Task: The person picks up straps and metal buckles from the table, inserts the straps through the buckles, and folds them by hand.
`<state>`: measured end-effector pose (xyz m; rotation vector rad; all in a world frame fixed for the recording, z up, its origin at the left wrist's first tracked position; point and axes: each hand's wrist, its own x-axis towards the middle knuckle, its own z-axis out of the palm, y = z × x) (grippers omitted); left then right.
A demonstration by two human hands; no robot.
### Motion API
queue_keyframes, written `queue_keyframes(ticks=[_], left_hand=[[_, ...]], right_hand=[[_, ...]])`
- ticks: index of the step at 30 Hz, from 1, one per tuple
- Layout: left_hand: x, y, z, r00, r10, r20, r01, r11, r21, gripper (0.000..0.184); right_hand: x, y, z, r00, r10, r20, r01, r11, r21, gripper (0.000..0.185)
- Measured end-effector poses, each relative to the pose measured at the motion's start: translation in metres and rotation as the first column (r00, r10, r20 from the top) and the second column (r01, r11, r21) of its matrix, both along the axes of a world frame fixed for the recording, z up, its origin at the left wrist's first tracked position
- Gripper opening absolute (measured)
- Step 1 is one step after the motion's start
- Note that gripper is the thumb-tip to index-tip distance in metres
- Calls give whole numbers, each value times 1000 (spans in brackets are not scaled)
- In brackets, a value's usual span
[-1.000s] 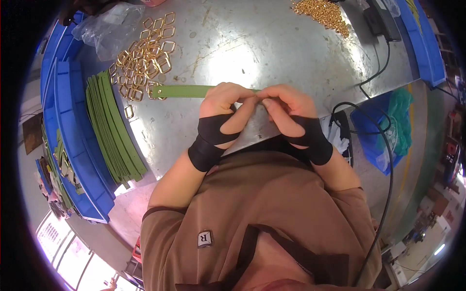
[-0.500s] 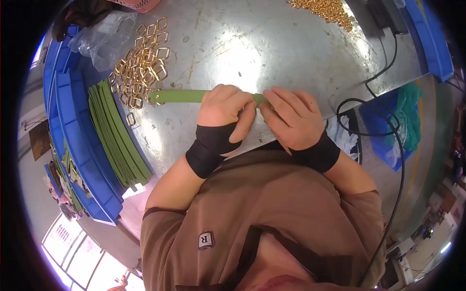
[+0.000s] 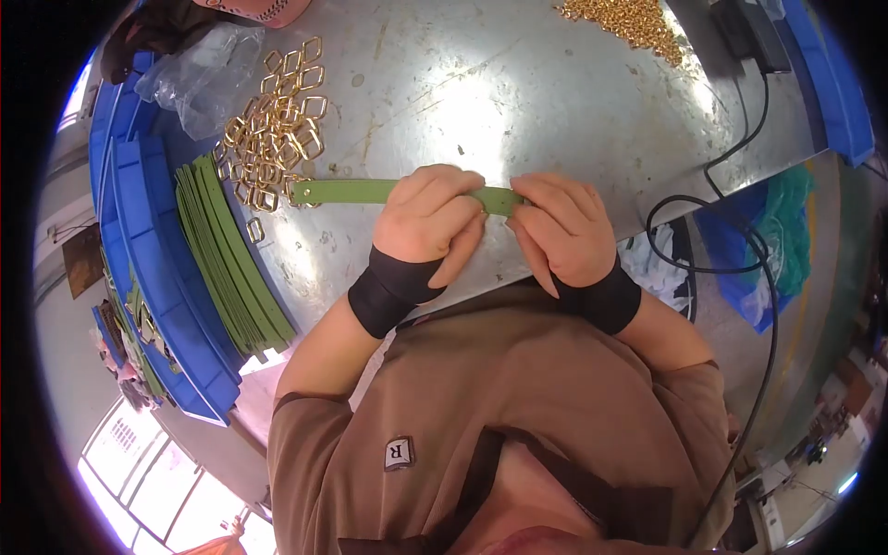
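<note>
A green strap runs from left to right between my hands. Its left end, with a small metal stud, lies beside the pile of gold rectangular rings. My left hand is closed around the strap's middle. At the strap's right end, my right hand pinches it between fingers and thumb. A short stretch of green shows between the two hands, with small holes or studs too small to tell apart. Anything else under my fingers is hidden. Black wraps cover both wrists.
A stack of green straps lies at the left beside blue bins. Small gold pieces are heaped at the far right. A clear plastic bag sits far left. A black cable hangs over the table's right edge.
My hands have moved slightly apart, so more of the strap's right part shows between them. The fingers of both hands have shifted on the strap, and the view has moved slightly.
</note>
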<state>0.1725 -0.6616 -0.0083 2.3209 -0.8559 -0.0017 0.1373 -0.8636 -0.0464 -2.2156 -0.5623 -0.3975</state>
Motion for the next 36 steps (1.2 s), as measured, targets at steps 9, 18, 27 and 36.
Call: queue_keyframes(ticks=[9,18,27,36], left_hand=[[-6,-4,1,997,29,77,-32,999,33,16],[-14,-4,-12,993,-33,115,31,999,12,16],[-14,-7,-12,985,-44,168,37,998,42,17],[-16,-5,-16,981,-25,194,21,999,27,18]], right_hand=[[-10,1,1,978,36,203,30,950,-311,22],[-11,5,2,973,59,223,44,902,-430,24],[-15,-6,14,996,74,50,-57,959,-277,28],[3,-4,12,996,34,-86,-43,993,-107,45]])
